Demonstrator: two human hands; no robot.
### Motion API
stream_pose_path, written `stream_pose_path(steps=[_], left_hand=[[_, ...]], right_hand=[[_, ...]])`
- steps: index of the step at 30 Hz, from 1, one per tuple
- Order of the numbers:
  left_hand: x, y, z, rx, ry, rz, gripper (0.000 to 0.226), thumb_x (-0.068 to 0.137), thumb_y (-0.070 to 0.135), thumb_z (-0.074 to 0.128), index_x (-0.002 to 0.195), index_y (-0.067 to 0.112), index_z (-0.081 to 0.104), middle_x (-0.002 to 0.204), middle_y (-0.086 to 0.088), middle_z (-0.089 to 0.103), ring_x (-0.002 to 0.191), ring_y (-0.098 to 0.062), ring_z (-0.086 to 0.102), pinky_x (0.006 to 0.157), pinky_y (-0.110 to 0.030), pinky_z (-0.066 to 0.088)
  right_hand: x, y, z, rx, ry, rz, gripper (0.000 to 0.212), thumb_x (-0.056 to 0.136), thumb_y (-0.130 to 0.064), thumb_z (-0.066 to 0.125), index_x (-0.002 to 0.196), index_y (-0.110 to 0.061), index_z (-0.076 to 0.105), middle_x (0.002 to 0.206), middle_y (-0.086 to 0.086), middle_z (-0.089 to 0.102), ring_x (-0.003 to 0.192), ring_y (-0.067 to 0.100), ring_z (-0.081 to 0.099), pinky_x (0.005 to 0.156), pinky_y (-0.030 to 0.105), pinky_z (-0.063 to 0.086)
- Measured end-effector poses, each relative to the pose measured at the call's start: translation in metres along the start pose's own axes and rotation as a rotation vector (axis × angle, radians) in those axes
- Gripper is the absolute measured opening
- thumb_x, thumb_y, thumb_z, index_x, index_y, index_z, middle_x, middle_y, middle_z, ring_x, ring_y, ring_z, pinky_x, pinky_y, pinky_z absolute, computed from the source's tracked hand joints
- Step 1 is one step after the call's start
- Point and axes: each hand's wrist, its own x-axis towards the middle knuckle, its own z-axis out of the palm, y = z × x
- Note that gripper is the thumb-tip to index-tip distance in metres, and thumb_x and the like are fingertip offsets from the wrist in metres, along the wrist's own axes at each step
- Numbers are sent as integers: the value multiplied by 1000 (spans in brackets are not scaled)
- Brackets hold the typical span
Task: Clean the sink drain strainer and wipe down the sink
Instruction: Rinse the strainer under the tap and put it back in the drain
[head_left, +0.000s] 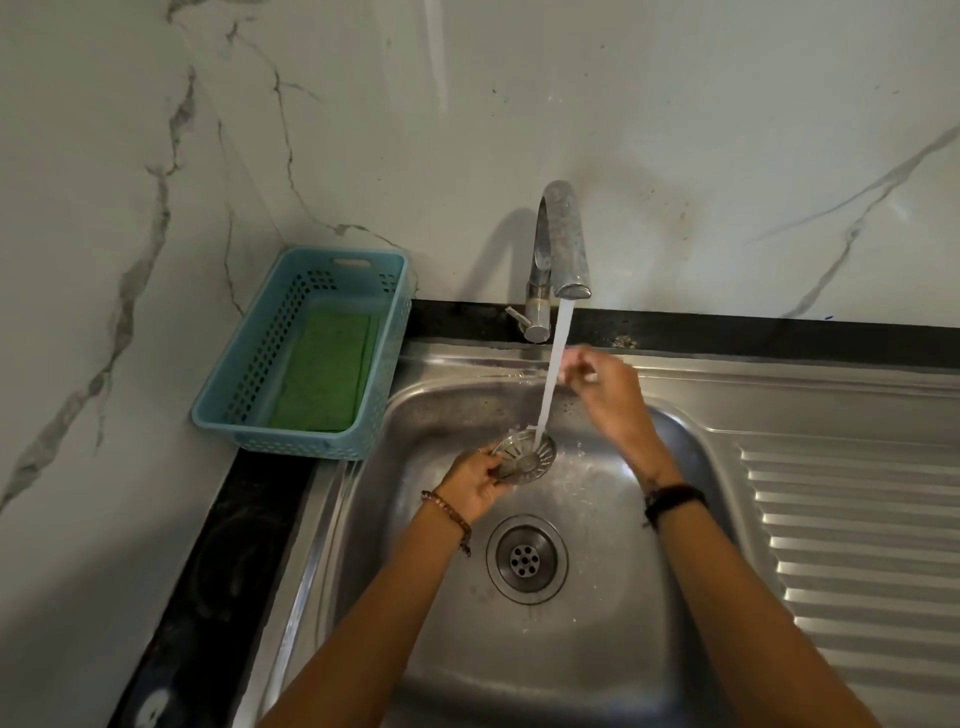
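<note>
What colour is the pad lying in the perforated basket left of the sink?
Green. The pad lies flat in the light blue basket; the head view shows it clearly.

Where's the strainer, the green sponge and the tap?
strainer (524, 457), head view, on its slotted metal top.
green sponge (323, 371), head view, middle of its top face.
tap (563, 234), head view, on the curved spout.

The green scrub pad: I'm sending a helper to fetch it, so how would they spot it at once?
Start at the steel sink and look to its left, where a light blue perforated basket sits on the dark counter in the corner of the marble walls. The scrub pad lies flat on the basket's bottom, the only bright green thing there.
</note>
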Motion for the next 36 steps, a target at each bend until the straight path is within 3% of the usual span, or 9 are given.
stream_pose_path(steps=[4,8,10,13,19,21,26,30,36], left_hand=[[-2,1,8,-26,-41,33,27,94,-6,33,87,8,56,90,-13,58,79,-23,57,71,-34,52],[3,5,14,-94,-51,47,23,94,-4,36,102,6,56,87,-10,57,76,-20,56,54,-29,55],[4,4,15,-110,-61,63,29,93,-4,37,117,2,51,86,-10,58,75,-21,57,55,-29,55],[4,-1,10,-126,-53,95,25,91,-7,37,100,6,56,82,-10,58,73,-20,57,59,-30,54],[4,-20,-2,-12,-16,172,33,89,-7,41,119,-2,52,102,-16,59,80,-20,58,67,-29,52],[1,-29,-7,91,-47,211,34,88,-7,42,120,-4,52,110,-17,58,84,-21,60,68,-26,53],[-10,-39,-32,293,-252,331,27,85,-1,54,107,13,62,114,-9,63,103,-22,62,74,-25,56],[-14,-38,-56,393,-345,442,32,84,8,61,114,18,62,117,0,66,111,-17,61,84,-25,53],[13,-70,-77,1465,-78,412,75,80,14,67,143,20,27,153,-7,26,142,-22,20,114,-28,19]], right_hand=[[54,-36,1,195,-19,-27,23,94,-10,53,113,-2,63,110,13,66,91,18,62,70,10,52],[81,-38,19,175,-379,121,31,99,-27,42,108,-5,62,92,3,62,84,18,58,70,16,49],[76,-34,17,492,-244,250,31,100,-30,37,95,-13,62,85,-2,58,69,8,49,54,12,45],[40,-2,14,944,86,507,28,97,-35,44,110,-14,58,113,7,62,80,13,56,71,24,49],[-74,55,37,403,-355,675,31,90,-38,56,113,-17,59,110,4,62,95,20,60,70,26,48],[-90,56,36,343,-297,604,3,87,-23,63,89,-22,64,91,2,69,80,16,63,64,19,48],[-101,52,30,-28,-116,315,5,84,-9,65,85,-12,69,73,-5,66,61,0,60,56,10,47],[-100,52,23,2,-155,321,9,83,-8,65,79,-15,69,71,1,69,59,7,59,57,13,49],[-113,69,55,-329,-230,423,9,88,-12,57,87,-9,66,81,3,65,66,10,54,47,8,30]])
